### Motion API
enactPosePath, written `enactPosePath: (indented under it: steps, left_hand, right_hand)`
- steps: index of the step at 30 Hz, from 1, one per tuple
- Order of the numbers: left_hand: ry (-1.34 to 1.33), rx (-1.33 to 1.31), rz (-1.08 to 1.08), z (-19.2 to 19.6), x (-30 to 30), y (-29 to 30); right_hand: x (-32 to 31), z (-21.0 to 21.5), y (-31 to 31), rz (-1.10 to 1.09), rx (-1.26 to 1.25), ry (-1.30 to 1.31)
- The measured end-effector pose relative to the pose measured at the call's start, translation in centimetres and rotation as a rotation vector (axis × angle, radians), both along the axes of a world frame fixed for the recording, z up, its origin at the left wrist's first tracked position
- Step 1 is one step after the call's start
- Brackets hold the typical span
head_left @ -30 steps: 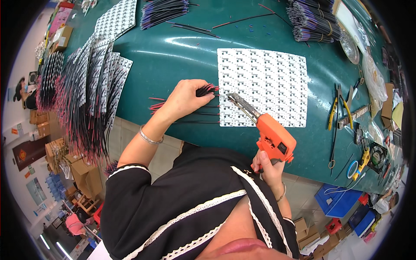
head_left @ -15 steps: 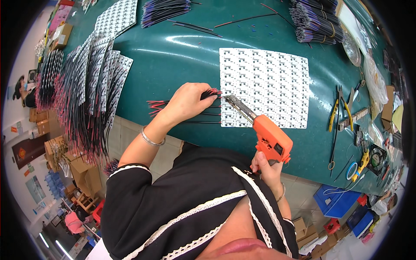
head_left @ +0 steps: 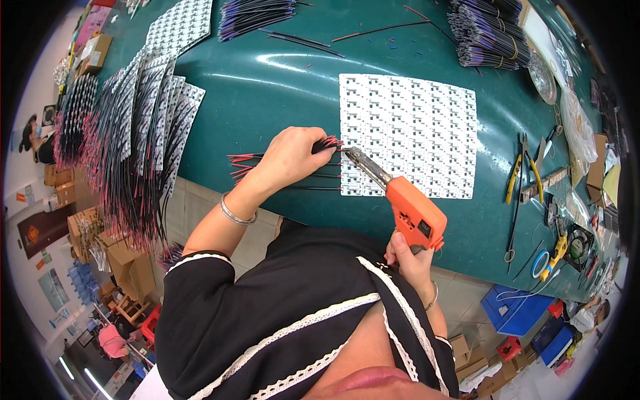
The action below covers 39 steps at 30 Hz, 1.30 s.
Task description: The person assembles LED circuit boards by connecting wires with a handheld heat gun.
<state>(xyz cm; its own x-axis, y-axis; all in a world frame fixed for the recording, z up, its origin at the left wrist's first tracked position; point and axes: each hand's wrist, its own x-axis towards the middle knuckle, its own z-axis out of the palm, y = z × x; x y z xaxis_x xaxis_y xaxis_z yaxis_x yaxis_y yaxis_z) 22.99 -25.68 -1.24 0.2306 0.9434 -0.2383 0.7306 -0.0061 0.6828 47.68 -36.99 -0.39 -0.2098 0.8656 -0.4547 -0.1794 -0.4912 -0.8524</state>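
**Soldering wire leads to a panel of small circuit boards**

Head view, surface and room. A dark green bench (head_left: 267, 87) carries a white panel of small circuit boards (head_left: 413, 127) near its middle. At the person's left, finished board strips with red-and-black leads (head_left: 137, 140) lie fanned over the bench edge. Bundles of dark wires (head_left: 257, 13) lie at the far edge, and a further banded bundle (head_left: 483, 33) lies at the far right. Pliers and cutters (head_left: 523, 177) lie to the right of the panel. Below the bench, cardboard boxes (head_left: 123, 263) stand at the left and a blue bin (head_left: 517, 310) at the right on a pale floor.

Head view, change from the earlier frames. The left hand (head_left: 290, 157) has moved slightly rightward along the near edge of the panel, and the tip of the orange soldering gun (head_left: 413, 213) has followed it; a second ago both stood a little further left relative to the panel's corner.

Head view, wire and fingers. The left fingers (head_left: 320, 140) are closed together on a small bunch of red-and-black wires (head_left: 280, 175), whose stripped ends meet the panel's left lower edge while the tails trail leftward over the bench. The right hand (head_left: 410, 257) is wrapped shut around the gun's handle. The gun's metal tip touches the panel just beside the wire ends held by the left fingers.
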Motion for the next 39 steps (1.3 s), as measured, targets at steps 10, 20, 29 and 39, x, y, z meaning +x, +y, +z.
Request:
enactPosePath:
  steps: [10,20,29,39]
  left_hand:
    - [-0.011,0.001,-0.036,0.1,-0.2,0.3]
    - [-0.032,-0.015,-0.138,0.3,-0.3,0.9]
    - [-0.028,0.03,-0.143,0.5,-0.1,0.8]
    - [-0.024,0.045,-0.206,0.4,-0.4,0.9]
  right_hand:
    - [-0.2,0.5,-0.1,-0.06,-0.001,-0.009]
    - [0.4,0.0,-0.4,-0.057,0.005,0.093]
    - [0.4,0.0,-0.3,-0.018,-0.02,0.056]
    - [0.2,0.8,0.7,-0.102,0.012,0.11]
